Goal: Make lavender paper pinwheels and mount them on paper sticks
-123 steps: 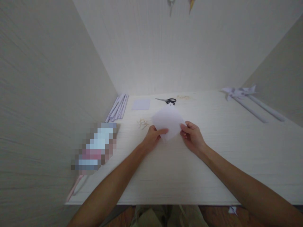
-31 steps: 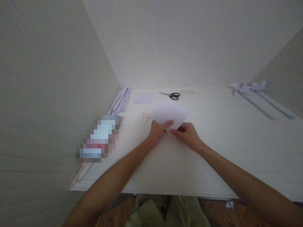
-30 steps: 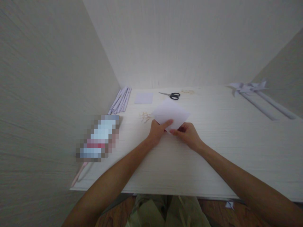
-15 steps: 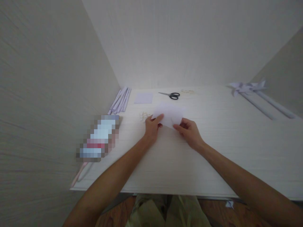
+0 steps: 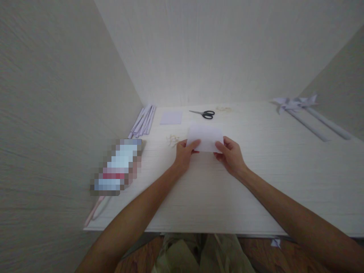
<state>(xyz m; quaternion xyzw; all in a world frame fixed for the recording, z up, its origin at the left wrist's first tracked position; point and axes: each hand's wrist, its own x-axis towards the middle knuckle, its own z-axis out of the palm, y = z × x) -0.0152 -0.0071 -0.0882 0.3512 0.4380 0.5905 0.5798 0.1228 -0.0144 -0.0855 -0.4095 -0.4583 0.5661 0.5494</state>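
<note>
A pale sheet of paper [image 5: 206, 134] is held between both hands over the middle of the table. My left hand [image 5: 184, 153] grips its lower left side, thumb on top and fingers underneath. On the opposite side, my right hand [image 5: 231, 152] pinches the lower right corner in the same way. A small heap of thin tan sticks or ties [image 5: 172, 140] lies just left of my left hand. Beyond the paper rest scissors with black handles [image 5: 207, 113], their blades pointing left and nearly closed.
At the back left are several rolled paper tubes [image 5: 143, 121] and a flat lilac paper square [image 5: 171, 117]. A blurred-out device [image 5: 121, 163] stands along the left wall. Two paper pinwheels on sticks [image 5: 297, 106] lie at the back right. More tan bits [image 5: 224, 109] sit near the back wall.
My right hand has shifted its hold on the paper, the thumb now flat on the corner. The paper has turned squarer to me. The view has moved slightly.
</note>
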